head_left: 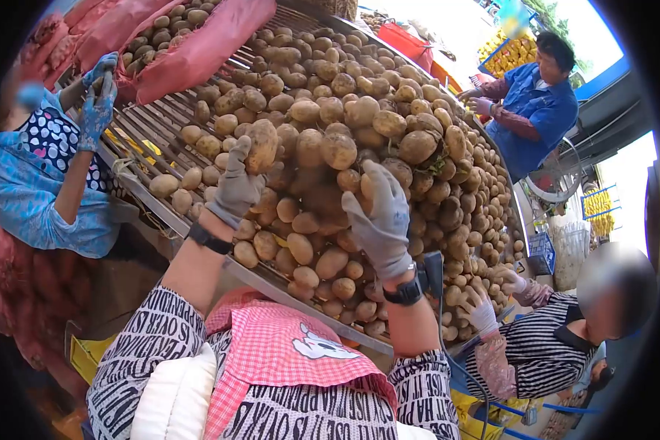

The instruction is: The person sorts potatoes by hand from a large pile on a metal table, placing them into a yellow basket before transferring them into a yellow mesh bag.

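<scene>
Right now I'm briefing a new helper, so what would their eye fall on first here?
The potato heap on the slatted table fills the middle of the view. In front of it, the gloved left hand holds up a big potato, and the right hand rests on the pile. At the top left a red sack lies open, with more potatoes inside.

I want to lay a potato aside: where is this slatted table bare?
Bare slats lie on the left, between the red sack, the co-worker's blue glove and the potato heap, just beyond your left hand. From the centre rightwards to the far rim, the heap covers everything.
</scene>
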